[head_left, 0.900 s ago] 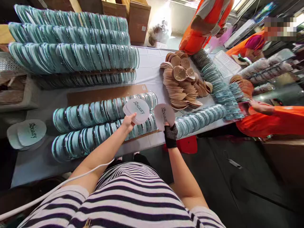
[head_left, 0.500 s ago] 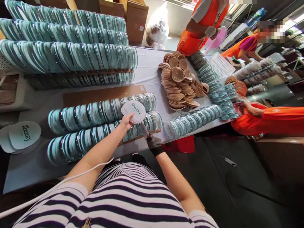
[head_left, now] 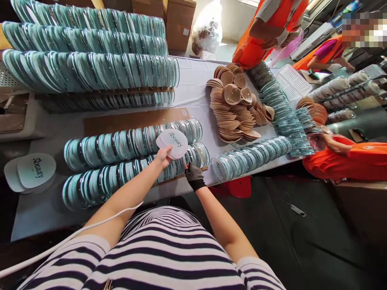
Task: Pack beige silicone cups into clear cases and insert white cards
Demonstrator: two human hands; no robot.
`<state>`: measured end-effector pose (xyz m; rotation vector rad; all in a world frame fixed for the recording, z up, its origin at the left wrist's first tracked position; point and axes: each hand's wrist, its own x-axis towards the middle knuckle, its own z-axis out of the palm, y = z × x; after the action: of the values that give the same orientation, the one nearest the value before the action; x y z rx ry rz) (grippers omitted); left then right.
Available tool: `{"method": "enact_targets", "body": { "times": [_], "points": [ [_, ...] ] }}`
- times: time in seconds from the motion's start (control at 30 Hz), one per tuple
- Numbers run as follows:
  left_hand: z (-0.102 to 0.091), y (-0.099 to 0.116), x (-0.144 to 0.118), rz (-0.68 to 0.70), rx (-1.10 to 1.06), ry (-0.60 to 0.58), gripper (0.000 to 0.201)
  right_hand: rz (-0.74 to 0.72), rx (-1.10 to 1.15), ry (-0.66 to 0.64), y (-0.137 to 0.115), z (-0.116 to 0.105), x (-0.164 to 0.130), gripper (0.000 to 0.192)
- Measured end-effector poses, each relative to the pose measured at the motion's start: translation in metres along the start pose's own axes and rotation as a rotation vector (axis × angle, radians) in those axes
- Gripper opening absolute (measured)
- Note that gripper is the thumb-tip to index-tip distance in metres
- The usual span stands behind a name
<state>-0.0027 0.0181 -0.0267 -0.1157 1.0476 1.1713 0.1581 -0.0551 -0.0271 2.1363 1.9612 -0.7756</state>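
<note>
i look down over a striped shirt at a long white table [head_left: 193, 86] crowded with rows of round teal-rimmed cases standing on edge. my left hand [head_left: 163, 156], bare, is closed around a small stack of white printed cards [head_left: 173, 143], thumb on the near edge, holding them fanned just above the two nearest rows. my right hand [head_left: 193, 175] wears a dark dotted glove and sits at the right end of the front row of cases [head_left: 133, 171], fingertips touching the last case; i cannot tell whether it pinches anything or only presses.

to the right, apart from that row, lies a shorter row of cases [head_left: 252, 155], its end case facing me. beyond it sits a heap of tan moulded cups [head_left: 234, 108]. a few more loose cards [head_left: 30, 171] lie at the far left on the table edge. people in orange work at the far side, their hands well away from mine.

as i judge it, doing this well means keeping the card stack squared in the left hand so one card peels off cleanly, and steadying the end case with the gloved fingers so the leaning row does not slump sideways.
</note>
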Motion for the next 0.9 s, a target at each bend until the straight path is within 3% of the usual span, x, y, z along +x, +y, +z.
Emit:
{"method": "enact_targets", "body": {
  "times": [0.13, 0.23, 0.33, 0.47, 0.67, 0.77, 0.9],
  "points": [
    [0.0, 0.0, -0.002, -0.013, 0.014, -0.009, 0.036, -0.012, 0.042, -0.011, 0.0, 0.011, 0.005, 0.031],
    [0.001, 0.0, -0.004, -0.015, 0.023, -0.001, 0.034, -0.01, 0.351, -0.079, 0.006, 0.013, 0.005, 0.018],
    [0.003, 0.0, -0.005, 0.021, 0.033, 0.024, 0.032, -0.012, 0.63, -0.2, 0.012, 0.007, 0.006, 0.012],
    [0.007, -0.002, -0.007, 0.068, 0.067, 0.038, 0.029, -0.027, 0.673, -0.228, 0.015, -0.01, 0.014, 0.018],
    [-0.004, -0.007, -0.027, 0.119, 0.104, -0.1, 0.038, -0.12, 0.571, 0.271, 0.003, -0.059, 0.034, 0.05],
    [-0.016, -0.008, -0.038, 0.127, 0.149, -0.156, 0.04, -0.219, 0.327, 0.318, -0.016, -0.068, 0.02, 0.057],
    [-0.031, -0.007, -0.042, 0.114, 0.186, -0.125, 0.04, -0.31, 0.177, 0.365, -0.048, -0.052, -0.008, 0.052]
  ]
}}
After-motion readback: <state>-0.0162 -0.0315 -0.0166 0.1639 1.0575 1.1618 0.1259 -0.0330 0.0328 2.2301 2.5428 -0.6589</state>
